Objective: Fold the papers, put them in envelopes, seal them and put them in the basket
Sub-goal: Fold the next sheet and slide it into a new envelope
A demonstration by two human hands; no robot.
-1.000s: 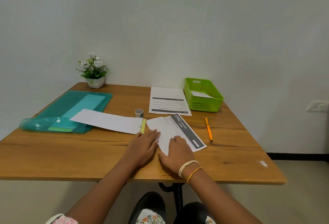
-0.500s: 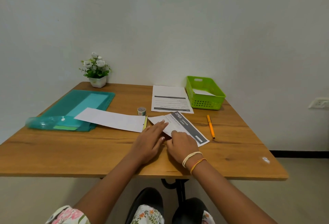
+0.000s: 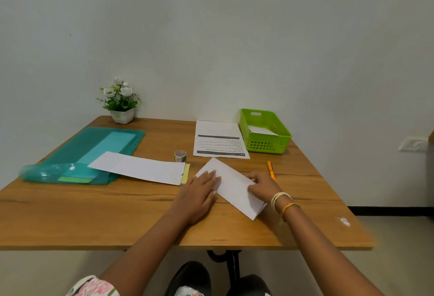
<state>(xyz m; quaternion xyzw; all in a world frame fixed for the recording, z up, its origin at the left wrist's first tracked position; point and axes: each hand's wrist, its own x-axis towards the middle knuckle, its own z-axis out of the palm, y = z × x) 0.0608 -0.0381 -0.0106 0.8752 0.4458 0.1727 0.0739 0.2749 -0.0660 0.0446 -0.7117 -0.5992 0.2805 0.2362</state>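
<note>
The printed sheet [image 3: 219, 140] bears text too small to read.

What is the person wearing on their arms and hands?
Both forearms are bare, with no gloves or rings that can be made out. The right hand has two bands at the wrist: a cream-white bangle and a thinner orange one. The left hand wears nothing visible. A floral sleeve, pink on white, shows at the bottom edge.
</note>
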